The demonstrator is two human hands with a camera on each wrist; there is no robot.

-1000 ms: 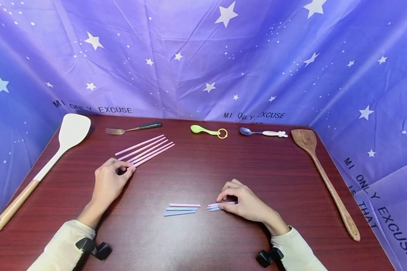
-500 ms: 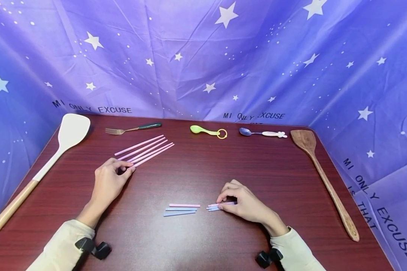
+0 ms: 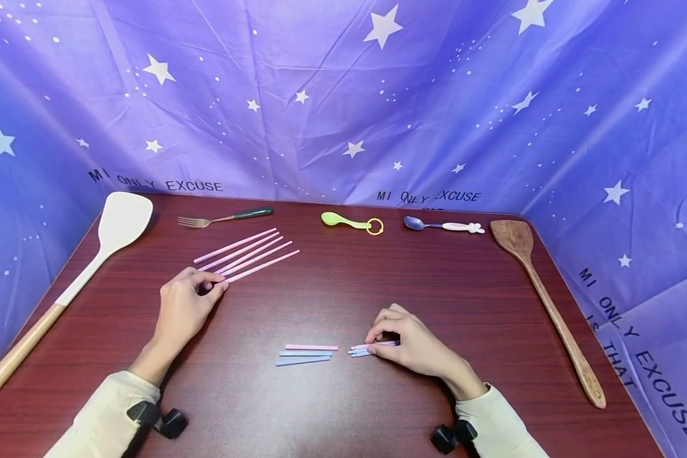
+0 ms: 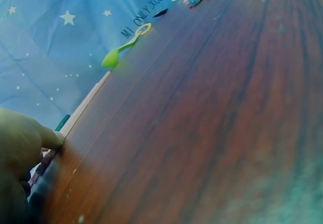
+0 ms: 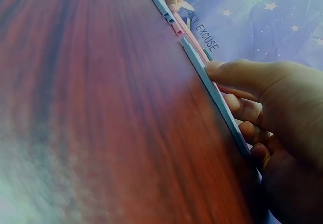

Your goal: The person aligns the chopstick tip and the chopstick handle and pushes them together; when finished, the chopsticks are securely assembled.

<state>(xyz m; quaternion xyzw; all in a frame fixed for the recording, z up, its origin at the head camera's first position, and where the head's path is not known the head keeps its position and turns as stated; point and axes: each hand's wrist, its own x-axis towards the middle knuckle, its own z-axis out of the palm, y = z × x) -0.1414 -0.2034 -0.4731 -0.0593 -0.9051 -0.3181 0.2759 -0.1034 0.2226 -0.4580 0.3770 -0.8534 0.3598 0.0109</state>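
Note:
Several long pink straws (image 3: pixel 246 248) lie fanned at a slant on the left of the table. My left hand (image 3: pixel 189 299) pinches the near end of the closest pink straw (image 3: pixel 269 264) between thumb and index finger. A small bundle of short pink and blue straw pieces (image 3: pixel 359 349) lies right of centre. My right hand (image 3: pixel 415 340) holds these pieces, thumb in front and fingers behind, covering their right ends. Up close in the right wrist view, a blue straw piece (image 5: pixel 214 93) runs along under the thumb. Left of this bundle lie one pink and two blue short straws (image 3: pixel 306 353).
A white spatula (image 3: pixel 123 222) lies at the left, a wooden spatula (image 3: pixel 541 286) at the right. Along the back are a green-handled fork (image 3: pixel 229 217), a light green spoon (image 3: pixel 346 220) with a yellow ring and a purple spoon (image 3: pixel 435 224). A starry cloth (image 3: pixel 320 127) hangs behind the table.
The far end of the closest pink straw has swung toward the front right, apart from the other straws. Both hands stay in nearly the same place.

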